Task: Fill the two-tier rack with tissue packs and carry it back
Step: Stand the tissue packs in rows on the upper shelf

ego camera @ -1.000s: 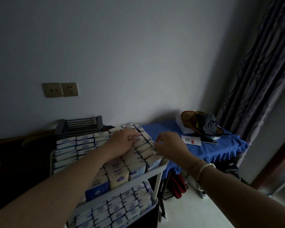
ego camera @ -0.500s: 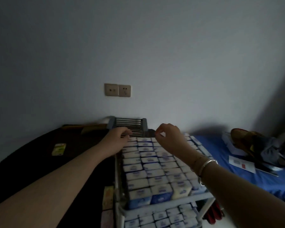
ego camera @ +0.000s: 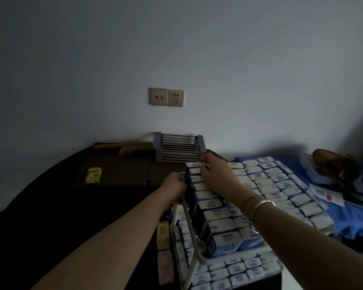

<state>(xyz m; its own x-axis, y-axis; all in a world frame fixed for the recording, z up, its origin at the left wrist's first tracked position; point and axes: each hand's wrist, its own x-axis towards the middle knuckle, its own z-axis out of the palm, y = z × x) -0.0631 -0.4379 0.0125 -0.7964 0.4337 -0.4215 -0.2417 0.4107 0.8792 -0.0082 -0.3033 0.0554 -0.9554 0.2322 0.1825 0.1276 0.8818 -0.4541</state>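
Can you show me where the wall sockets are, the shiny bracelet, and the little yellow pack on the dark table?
wall sockets [ego camera: 166, 97]: head view, the seam where the two plates meet.
bracelet [ego camera: 260, 205]: head view, the silver band on the right wrist.
yellow pack [ego camera: 94, 174]: head view, middle of its top face.

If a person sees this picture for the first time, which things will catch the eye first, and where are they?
First, the two-tier rack at lower centre, its top tier packed with rows of white and blue tissue packs, with more on the lower tier. The left hand grips the rack's left rail, while the right hand rests on the far-left packs. Behind, two wall sockets stand out on the bare wall.
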